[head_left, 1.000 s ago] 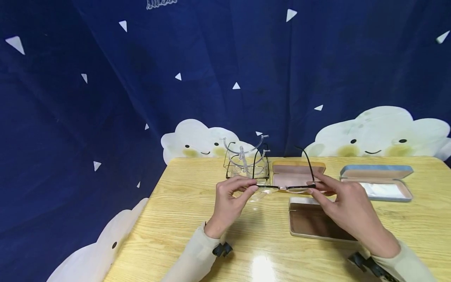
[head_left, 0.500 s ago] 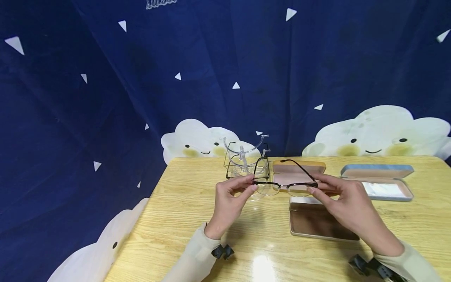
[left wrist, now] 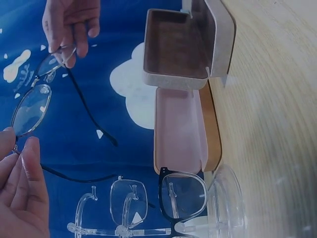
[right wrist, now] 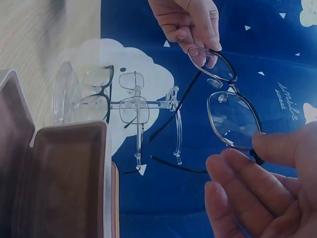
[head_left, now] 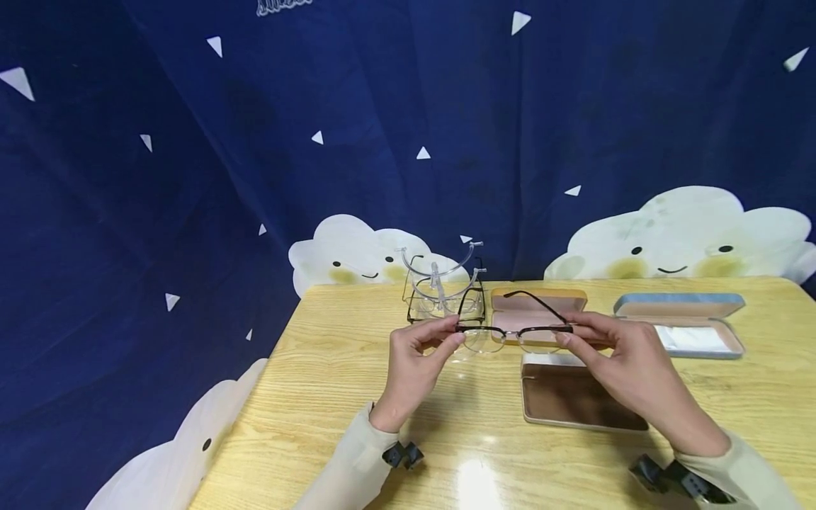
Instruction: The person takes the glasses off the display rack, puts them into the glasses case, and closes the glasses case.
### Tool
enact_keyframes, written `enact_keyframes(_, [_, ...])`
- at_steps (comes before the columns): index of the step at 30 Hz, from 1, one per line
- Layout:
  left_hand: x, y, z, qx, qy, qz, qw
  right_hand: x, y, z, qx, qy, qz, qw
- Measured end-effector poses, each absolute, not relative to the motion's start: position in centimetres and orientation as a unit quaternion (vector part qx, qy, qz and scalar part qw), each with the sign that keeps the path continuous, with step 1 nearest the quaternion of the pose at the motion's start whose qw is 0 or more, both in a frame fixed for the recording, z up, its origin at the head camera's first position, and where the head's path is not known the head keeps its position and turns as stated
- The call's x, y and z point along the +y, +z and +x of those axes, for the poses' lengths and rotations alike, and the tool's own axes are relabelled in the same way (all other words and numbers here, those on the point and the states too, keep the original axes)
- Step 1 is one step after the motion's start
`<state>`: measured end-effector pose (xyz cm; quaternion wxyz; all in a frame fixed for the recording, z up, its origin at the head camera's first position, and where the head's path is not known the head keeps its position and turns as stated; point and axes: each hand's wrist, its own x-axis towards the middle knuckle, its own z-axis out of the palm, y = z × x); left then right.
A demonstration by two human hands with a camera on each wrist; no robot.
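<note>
A pair of half-rim glasses (head_left: 481, 329) with a black brow line hangs in the air between both hands, temples unfolded and pointing away. My left hand (head_left: 414, 365) pinches its left end between thumb and fingers. At the opposite hinge, the thumb and fingers of my right hand (head_left: 637, 365) grip the frame. Both clear lenses show in the right wrist view, the near lens (right wrist: 233, 121) beside the right thumb. Behind the glasses stands a clear plastic display rack (head_left: 437, 278), bearing black-framed glasses (left wrist: 183, 196) and thin metal-framed glasses (left wrist: 129, 201).
An open brown-lined case (head_left: 574, 400) lies below the right hand. Behind it is an open orange case (head_left: 542, 293) with pink lining. An open blue case (head_left: 679, 307) holding a white cloth (head_left: 693, 339) lies to the right on the wooden table (head_left: 331, 368).
Both hands have tilted the glasses, so the lenses face the head camera more and the temples sit lower. In the last half second they have stayed nearly still.
</note>
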<state>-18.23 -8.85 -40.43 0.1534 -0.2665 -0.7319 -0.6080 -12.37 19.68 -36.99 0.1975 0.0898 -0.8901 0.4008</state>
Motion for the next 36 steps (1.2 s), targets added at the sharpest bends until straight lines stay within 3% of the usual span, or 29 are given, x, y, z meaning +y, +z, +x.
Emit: enact_keyframes(36, [-8.89, -40.30, -18.15, -0.734, -0.600, -0.275, 0.161, 19.91, -36.99, -12.36, -0.874, 0.425, 0.119, 0.203])
